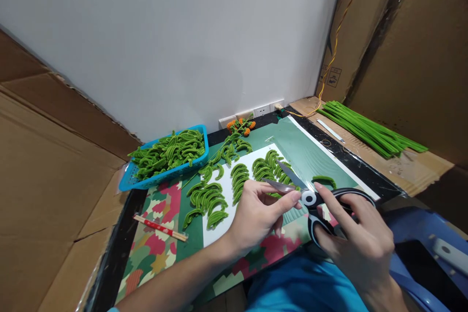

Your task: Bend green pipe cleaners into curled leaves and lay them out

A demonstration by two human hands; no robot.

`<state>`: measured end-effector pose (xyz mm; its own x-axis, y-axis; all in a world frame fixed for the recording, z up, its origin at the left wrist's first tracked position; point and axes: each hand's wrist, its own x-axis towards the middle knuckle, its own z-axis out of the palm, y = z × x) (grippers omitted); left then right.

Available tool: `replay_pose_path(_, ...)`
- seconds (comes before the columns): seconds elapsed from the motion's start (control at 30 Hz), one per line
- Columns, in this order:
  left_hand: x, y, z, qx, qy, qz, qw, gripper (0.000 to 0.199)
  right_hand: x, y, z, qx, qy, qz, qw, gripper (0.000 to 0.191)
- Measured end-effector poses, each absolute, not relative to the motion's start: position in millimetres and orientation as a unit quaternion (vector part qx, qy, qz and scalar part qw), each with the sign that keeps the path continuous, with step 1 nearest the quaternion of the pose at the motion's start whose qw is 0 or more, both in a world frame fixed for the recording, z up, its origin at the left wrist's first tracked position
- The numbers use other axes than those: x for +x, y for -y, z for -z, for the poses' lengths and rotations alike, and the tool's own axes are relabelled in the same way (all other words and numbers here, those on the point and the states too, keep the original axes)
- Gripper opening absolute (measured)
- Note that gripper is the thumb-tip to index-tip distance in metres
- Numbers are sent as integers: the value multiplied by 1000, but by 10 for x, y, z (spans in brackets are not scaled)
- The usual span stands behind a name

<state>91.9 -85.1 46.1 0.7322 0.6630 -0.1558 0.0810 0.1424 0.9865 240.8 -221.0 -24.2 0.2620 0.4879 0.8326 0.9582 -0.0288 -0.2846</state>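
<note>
My right hand (360, 229) grips black-and-grey scissors (309, 198), fingers through the handles, with the blades spread and pointing left. My left hand (261, 209) is closed in a pinch close to the scissors' pivot. A small green tip of a pipe cleaner (298, 188) shows at its fingertips; the rest is hidden by the fingers and blades. Beyond the hands, several rows of curved green pipe-cleaner leaves (239, 183) lie on a white sheet (210, 239). One loose curved piece (324, 180) rests just behind the scissors' handles.
A blue basket (164, 171) heaped with green pieces stands at the back left. An orange-flowered stem (241, 126) lies near the wall sockets. Chopsticks in a red wrapper (161, 227) are at the left. Straight green stems (373, 129) and a white pen (331, 130) lie right on cardboard.
</note>
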Motion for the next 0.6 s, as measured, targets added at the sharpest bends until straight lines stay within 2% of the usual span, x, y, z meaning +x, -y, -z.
replay_pose_path(0.43, 931, 833, -440, 618, -303, -186, 701, 41, 2483, 2231, 380, -658, 556, 245, 446, 53)
replay_pose_path(0.6, 945, 795, -421, 625, -331, -161, 689, 47, 2534, 2212, 316, -681, 566, 217, 411, 52)
